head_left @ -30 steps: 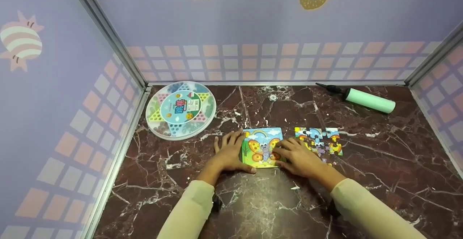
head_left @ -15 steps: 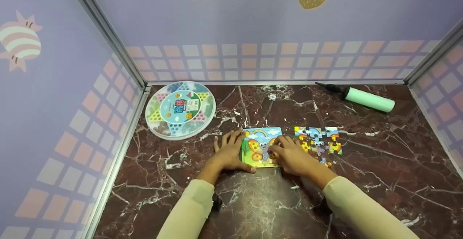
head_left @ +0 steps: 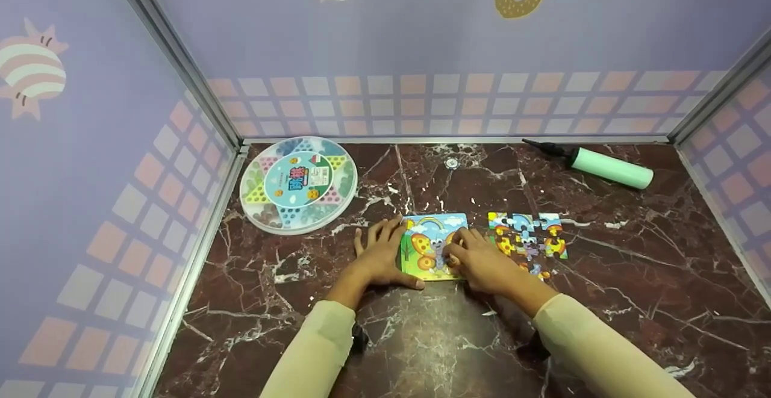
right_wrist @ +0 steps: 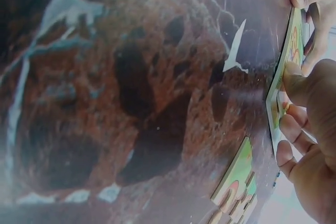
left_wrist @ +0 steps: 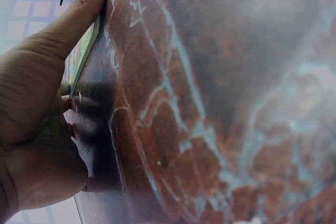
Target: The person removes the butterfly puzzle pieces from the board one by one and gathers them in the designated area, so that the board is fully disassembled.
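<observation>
A square butterfly puzzle board (head_left: 424, 227) lies flat on the dark marbled tabletop in the head view. My left hand (head_left: 380, 258) rests along its left side, fingers spread and nearly straight. The left thumb (left_wrist: 79, 14) lies along the board's near edge in the left wrist view. Over the board's right half is my right hand (head_left: 485, 262), with bent fingers touching the butterfly picture. In the right wrist view its thumb (right_wrist: 296, 85) presses near the board's edge. Whether a piece sits between thumb and forefinger is hidden. Loose puzzle pieces (head_left: 530, 247) lie just right of this hand.
A round, clear-lidded board game box (head_left: 299, 184) stands at the back left. At the back right lies a mint-green hand pump (head_left: 611, 168) with a black nozzle. A small round disc (head_left: 452, 163) is near the back wall (head_left: 446, 31). Patterned panels enclose three sides.
My right hand has shifted left, farther over the board, and its fingers have bent more. More of the loose pieces now shows. The left hand has stayed in place.
</observation>
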`<control>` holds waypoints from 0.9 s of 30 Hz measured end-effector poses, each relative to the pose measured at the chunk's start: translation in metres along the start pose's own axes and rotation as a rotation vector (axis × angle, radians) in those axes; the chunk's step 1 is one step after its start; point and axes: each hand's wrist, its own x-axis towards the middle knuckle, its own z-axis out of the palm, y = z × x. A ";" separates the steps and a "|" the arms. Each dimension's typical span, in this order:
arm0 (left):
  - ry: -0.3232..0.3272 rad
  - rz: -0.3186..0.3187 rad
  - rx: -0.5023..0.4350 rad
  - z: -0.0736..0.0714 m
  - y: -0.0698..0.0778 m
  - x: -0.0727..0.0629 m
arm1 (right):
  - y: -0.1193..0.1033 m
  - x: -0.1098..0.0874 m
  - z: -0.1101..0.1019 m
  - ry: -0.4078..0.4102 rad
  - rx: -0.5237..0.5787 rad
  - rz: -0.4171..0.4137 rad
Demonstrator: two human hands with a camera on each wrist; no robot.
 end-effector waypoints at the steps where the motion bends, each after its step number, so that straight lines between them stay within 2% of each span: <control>1: 0.002 0.003 -0.008 0.000 -0.001 0.000 | 0.000 0.000 0.000 0.001 -0.008 -0.002; 6: 0.001 0.018 -0.030 -0.001 -0.002 -0.001 | -0.002 -0.001 -0.002 -0.004 -0.031 -0.025; 13: -0.023 -0.005 -0.019 -0.004 -0.001 -0.003 | 0.002 -0.002 -0.004 0.042 -0.041 -0.124; 18: -0.025 -0.009 -0.036 -0.002 -0.001 -0.002 | 0.004 -0.004 -0.007 0.052 -0.047 -0.166; 27: -0.003 0.006 -0.019 0.002 -0.003 0.000 | 0.006 -0.007 -0.009 0.049 -0.126 -0.151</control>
